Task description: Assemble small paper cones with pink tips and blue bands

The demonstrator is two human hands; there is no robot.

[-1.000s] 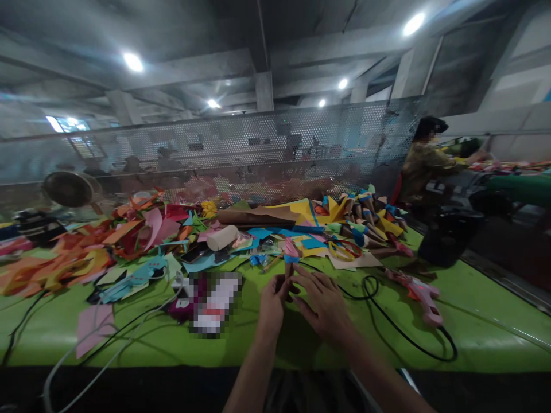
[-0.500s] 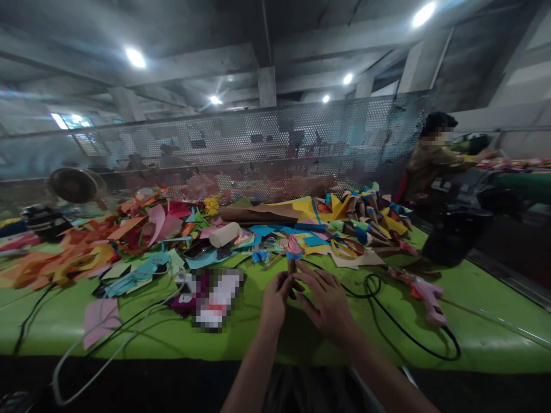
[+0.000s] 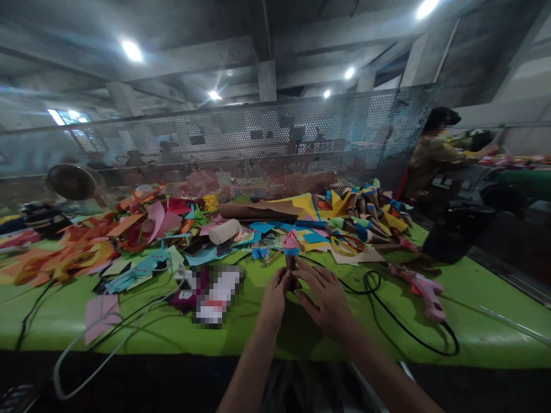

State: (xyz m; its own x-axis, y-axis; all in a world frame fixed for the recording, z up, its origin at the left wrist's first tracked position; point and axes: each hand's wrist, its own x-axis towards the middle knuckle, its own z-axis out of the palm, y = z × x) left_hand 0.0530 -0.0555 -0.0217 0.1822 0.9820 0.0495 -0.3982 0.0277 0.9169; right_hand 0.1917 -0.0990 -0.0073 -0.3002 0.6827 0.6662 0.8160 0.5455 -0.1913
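Note:
A small paper ice cream cone [image 3: 291, 246] stands upright before me, with a pink swirled top, a blue band and a brown cone. My left hand [image 3: 276, 295] pinches its lower part between thumb and fingers. From the other side, my right hand [image 3: 325, 295] closes its fingertips on the cone, the back of the hand facing up. The cone's tip is hidden among the fingers. To the right lies a pink hot glue gun [image 3: 426, 292] on the green tabletop [image 3: 486, 338], its black cord looping back.
Left of my hands lies a pixelated flat rectangle [image 3: 220, 295] beside a purple power strip [image 3: 187, 295] with cables. Coloured paper scraps [image 3: 142, 226], scissors [image 3: 346, 245] and brown paper cones [image 3: 372, 209] cover the back. A person [image 3: 437, 155] works at far right.
The paper cone has moved slightly left and up in the picture, still between both hands. The view has tilted a little. The glue gun and scraps lie as before.

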